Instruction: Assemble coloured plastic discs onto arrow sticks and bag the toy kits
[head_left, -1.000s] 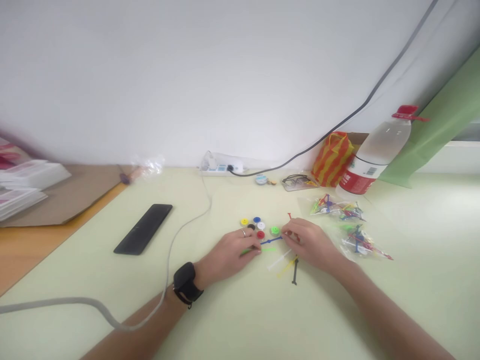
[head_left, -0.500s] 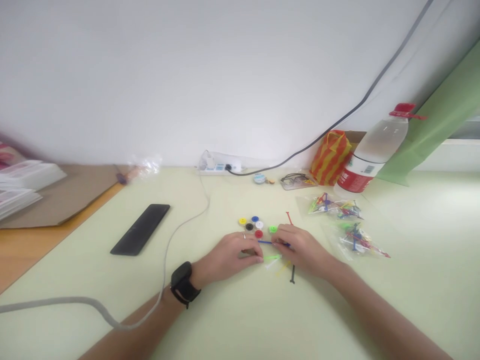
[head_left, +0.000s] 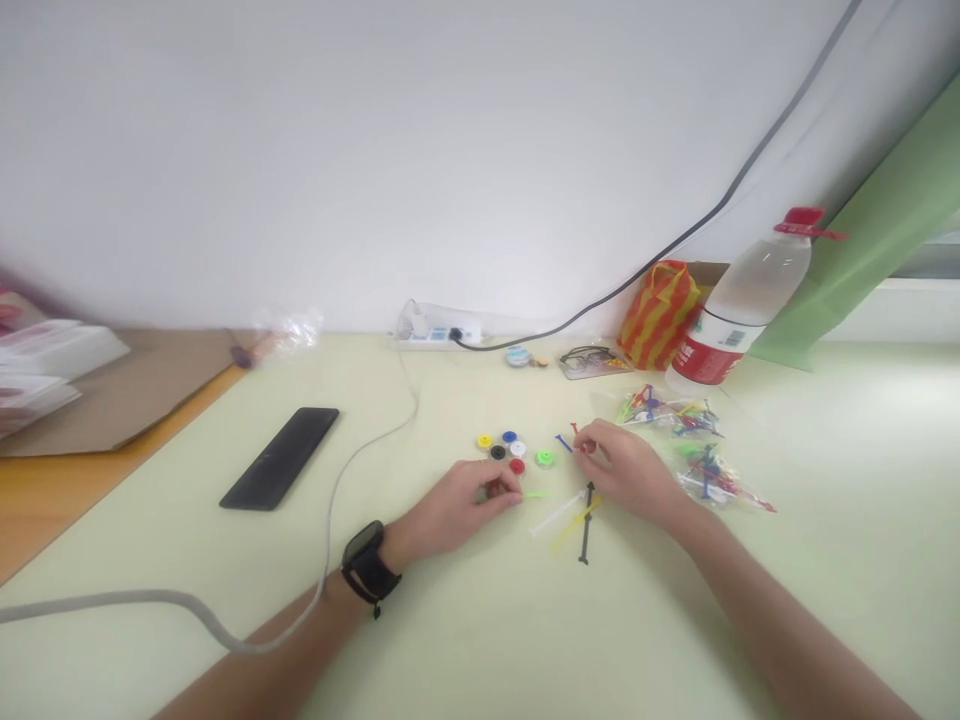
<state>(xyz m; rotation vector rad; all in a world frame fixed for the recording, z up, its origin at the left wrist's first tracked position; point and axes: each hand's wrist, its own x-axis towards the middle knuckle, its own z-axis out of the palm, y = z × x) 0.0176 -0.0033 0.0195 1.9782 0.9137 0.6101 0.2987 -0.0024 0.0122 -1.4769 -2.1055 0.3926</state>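
My left hand, with a black watch on its wrist, pinches one end of a thin green plastic stick. Farther right, the fingertips of my right hand are closed on a thin blue plastic stick. A red stick pokes out behind those fingers, partly hidden. Between my hands and a little nearer to me lie a white stick, a yellow stick and a black arrow-shaped stick. Small round discs sit beyond my left hand, among them a red disc and a green disc.
Clear bags of coloured sticks lie to the right. A large bottle and a striped bag stand behind them. A black phone-like slab rests at left. A grey cable crosses my left forearm.
My right hand has moved up and right with the blue stick, uncovering the white, yellow and black sticks. The green stick has moved slightly away from me in my left hand.
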